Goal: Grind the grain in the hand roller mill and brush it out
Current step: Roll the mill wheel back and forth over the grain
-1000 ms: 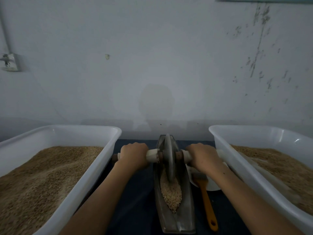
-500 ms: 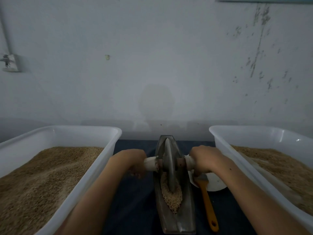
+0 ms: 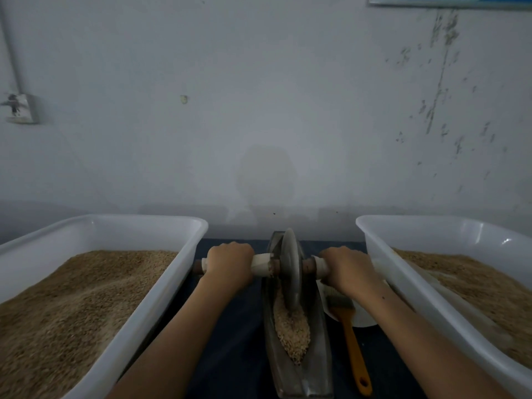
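Observation:
A narrow boat-shaped metal mill trough (image 3: 316, 364) lies lengthwise on the dark table between two tubs. Tan grain (image 3: 292, 332) fills its groove. A grey roller wheel (image 3: 290, 269) stands upright in the far part of the trough, on a cross axle with pale handle sleeves. My left hand (image 3: 229, 269) grips the left handle. My right hand (image 3: 347, 270) grips the right handle. A brush with an orange handle (image 3: 352, 344) lies to the right of the trough, its bristle end resting on a white plate (image 3: 364, 319).
A white plastic tub (image 3: 161, 295) heaped with grain stands at the left, and another white tub (image 3: 403, 289) with grain at the right. A grey wall rises close behind the table. Dark table cloth (image 3: 239, 341) shows between the tubs.
Both hands pulled the wheel a little toward me half a second ago, then pushed it back to the far end of the trough. The grain pile shifted slightly.

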Motion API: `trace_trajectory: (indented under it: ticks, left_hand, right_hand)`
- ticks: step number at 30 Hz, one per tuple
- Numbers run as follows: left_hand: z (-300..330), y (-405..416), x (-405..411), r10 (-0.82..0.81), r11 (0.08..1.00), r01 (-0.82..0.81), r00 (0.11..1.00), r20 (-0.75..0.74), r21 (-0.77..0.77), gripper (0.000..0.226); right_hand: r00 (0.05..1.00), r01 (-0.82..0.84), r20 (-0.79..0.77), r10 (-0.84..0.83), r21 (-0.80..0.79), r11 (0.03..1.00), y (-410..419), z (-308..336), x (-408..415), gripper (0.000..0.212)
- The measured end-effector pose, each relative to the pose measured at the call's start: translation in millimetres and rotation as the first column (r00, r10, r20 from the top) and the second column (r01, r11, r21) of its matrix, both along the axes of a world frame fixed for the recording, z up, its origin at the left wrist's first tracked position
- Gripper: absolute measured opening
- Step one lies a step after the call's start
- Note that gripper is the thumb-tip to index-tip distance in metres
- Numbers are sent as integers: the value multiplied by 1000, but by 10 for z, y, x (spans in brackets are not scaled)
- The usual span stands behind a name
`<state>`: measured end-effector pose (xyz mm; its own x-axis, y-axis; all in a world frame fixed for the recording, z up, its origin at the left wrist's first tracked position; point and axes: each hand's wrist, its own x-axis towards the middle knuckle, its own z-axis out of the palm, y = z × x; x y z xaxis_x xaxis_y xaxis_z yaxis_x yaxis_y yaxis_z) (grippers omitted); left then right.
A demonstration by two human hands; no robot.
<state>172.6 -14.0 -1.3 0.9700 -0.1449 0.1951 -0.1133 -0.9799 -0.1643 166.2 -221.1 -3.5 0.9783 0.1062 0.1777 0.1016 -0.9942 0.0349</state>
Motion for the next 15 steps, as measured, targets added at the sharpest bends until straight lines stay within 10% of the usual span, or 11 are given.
trace_trajectory:
  ticks: [15]
  left_hand:
    - [55,102,31,-114,984,34,872,-475,-174,15]
  right_hand:
    - [927,-25,-374,-37,-158,987,37,260,-165,29]
